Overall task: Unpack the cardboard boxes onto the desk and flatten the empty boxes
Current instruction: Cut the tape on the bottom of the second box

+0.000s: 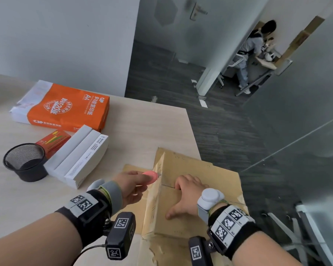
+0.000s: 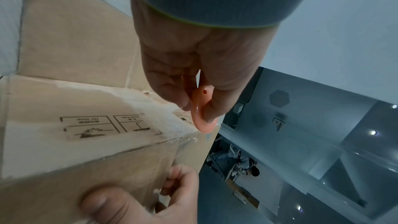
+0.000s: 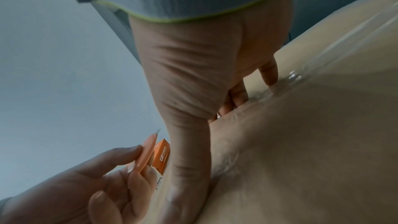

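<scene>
A brown cardboard box (image 1: 200,169) stands on the desk's near right corner with its taped seam facing up. My left hand (image 1: 142,179) pinches a small pink cutter (image 1: 150,176) between thumb and fingers, its short blade at the box's upper left edge. The left wrist view shows the cutter (image 2: 202,118) beside a printed panel of the box (image 2: 64,108). My right hand (image 1: 181,198) lies on the box top, thumb spread on the flap. Its fingers (image 3: 269,74) curl down into the seam between the flaps.
On the desk (image 1: 142,121) lie an orange A4 paper ream (image 1: 65,108), a small red box (image 1: 54,142), white boxes (image 1: 79,156) and a black mesh cup (image 1: 25,162). The desk's right edge runs by the box. A person (image 1: 254,48) sits beyond the doorway.
</scene>
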Tool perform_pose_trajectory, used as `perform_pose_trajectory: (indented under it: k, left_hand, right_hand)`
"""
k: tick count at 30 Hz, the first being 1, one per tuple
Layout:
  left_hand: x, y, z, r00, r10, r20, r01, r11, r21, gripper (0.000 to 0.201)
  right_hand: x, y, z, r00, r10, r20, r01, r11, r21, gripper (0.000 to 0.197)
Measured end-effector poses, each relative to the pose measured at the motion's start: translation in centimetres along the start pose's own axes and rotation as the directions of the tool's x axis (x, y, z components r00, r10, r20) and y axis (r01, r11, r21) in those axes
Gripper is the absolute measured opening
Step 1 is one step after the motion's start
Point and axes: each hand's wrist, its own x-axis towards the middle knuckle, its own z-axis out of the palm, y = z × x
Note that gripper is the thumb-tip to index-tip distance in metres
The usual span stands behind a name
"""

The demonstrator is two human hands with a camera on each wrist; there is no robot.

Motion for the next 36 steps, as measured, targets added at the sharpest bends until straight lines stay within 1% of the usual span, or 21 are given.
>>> perform_pose_trajectory:
  k: [3, 6, 8, 11, 14, 21, 26, 29, 30, 33, 36]
  left_hand:
    - [0.0, 0.1, 0.2, 0.999, 0.035, -0.008, -0.035, 0.997, 0.076, 0.03]
    - [0.1, 0.4, 0.7, 0.993, 0.103, -0.06, -0.09, 0.977, 0.193, 0.025]
    - [0.1, 0.6, 1.0, 0.986, 0.142, -0.093, -0.113, 0.958, 0.264, 0.026]
    - [0.0, 1.0, 1.4, 0.979, 0.171, -0.109, -0.114, 0.909, 0.4, 0.027]
    - [0.1, 1.4, 1.6, 0.976, 0.187, -0.114, -0.116, 0.882, 0.457, 0.025]
    - [0.3, 1.7, 1.7, 0.984, 0.142, -0.109, -0.067, 0.855, 0.515, 0.024]
    - [0.7, 1.8, 1.8, 0.988, 0.115, -0.1, -0.048, 0.857, 0.513, 0.026]
    - [0.8, 1.7, 1.4, 0.996, 0.061, -0.062, -0.025, 0.881, 0.472, 0.03]
    - [0.7, 1.5, 1.1, 0.998, 0.043, -0.049, -0.015, 0.886, 0.463, 0.028]
    - [0.6, 1.0, 0.9, 1.0, -0.008, -0.008, 0.011, 0.885, 0.466, 0.021]
    - [0.4, 0.8, 1.1, 0.999, -0.033, 0.031, 0.014, 0.867, 0.498, 0.021]
  right_hand:
    - [0.7, -0.1, -0.4, 0.999, -0.014, 0.036, 0.014, 1.0, -0.013, 0.08]
    - [1.1, -0.1, -0.4, 0.998, -0.025, 0.066, 0.026, 0.999, -0.02, 0.079]
    - [1.2, 0.1, -0.3, 0.996, -0.023, 0.085, 0.025, 1.0, -0.017, 0.075]
    - [1.1, 0.4, 0.0, 0.995, -0.021, 0.094, 0.021, 1.0, 0.002, 0.072]
    - [1.0, 0.3, 0.1, 0.996, -0.021, 0.088, 0.02, 1.0, 0.007, 0.071]
    - [0.7, 0.3, 0.0, 0.996, -0.033, 0.085, 0.032, 0.999, 0.013, 0.07]
    - [0.6, 0.3, -0.1, 0.997, -0.022, 0.072, 0.023, 1.0, -0.002, 0.07]
    - [0.5, 0.2, -0.1, 0.996, -0.026, 0.08, 0.026, 1.0, -0.002, 0.069]
    - [0.5, 0.2, -0.1, 0.996, -0.03, 0.083, 0.03, 1.0, -0.001, 0.068]
    - [0.6, 0.2, -0.3, 0.996, -0.034, 0.08, 0.034, 0.999, 0.007, 0.064]
    - [0.6, 0.3, -0.4, 0.997, -0.023, 0.08, 0.023, 1.0, -0.002, 0.068]
